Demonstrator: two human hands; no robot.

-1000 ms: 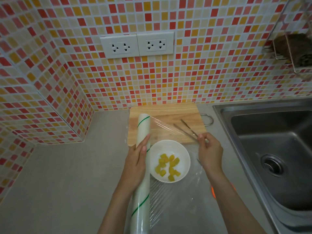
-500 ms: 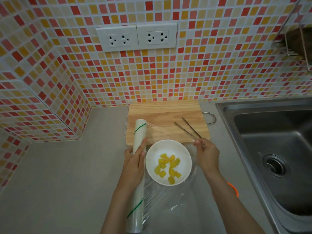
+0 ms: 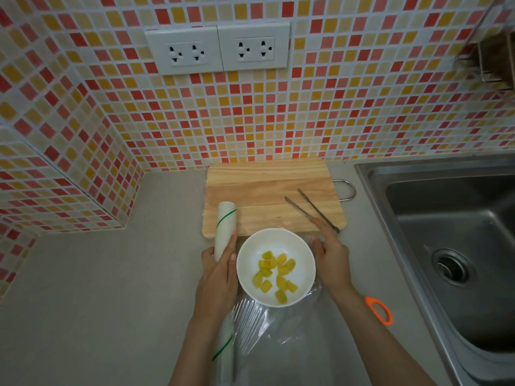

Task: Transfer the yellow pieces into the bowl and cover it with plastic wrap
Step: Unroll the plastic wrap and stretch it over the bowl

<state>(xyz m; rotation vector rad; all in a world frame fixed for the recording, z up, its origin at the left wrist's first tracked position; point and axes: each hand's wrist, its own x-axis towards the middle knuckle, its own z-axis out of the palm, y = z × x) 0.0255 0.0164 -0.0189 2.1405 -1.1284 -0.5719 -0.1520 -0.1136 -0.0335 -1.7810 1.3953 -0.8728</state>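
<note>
White bowl (image 3: 276, 267) of yellow pieces (image 3: 274, 277) sat between the hands, left hand (image 3: 216, 280) clasping the unlabelled plastic wrap roll (image 3: 225, 238) at nine o'clock, right hand (image 3: 331, 259) flat, its grip on the film unclear.

This is a home kitchen. A grey counter (image 3: 83, 288) runs into a corner of small red, orange and yellow mosaic wall tiles (image 3: 362, 107), with twin wall sockets (image 3: 217, 50) above a wooden cutting board (image 3: 267, 190) and a stainless steel sink (image 3: 451, 246) with a drain set at the right.
</note>
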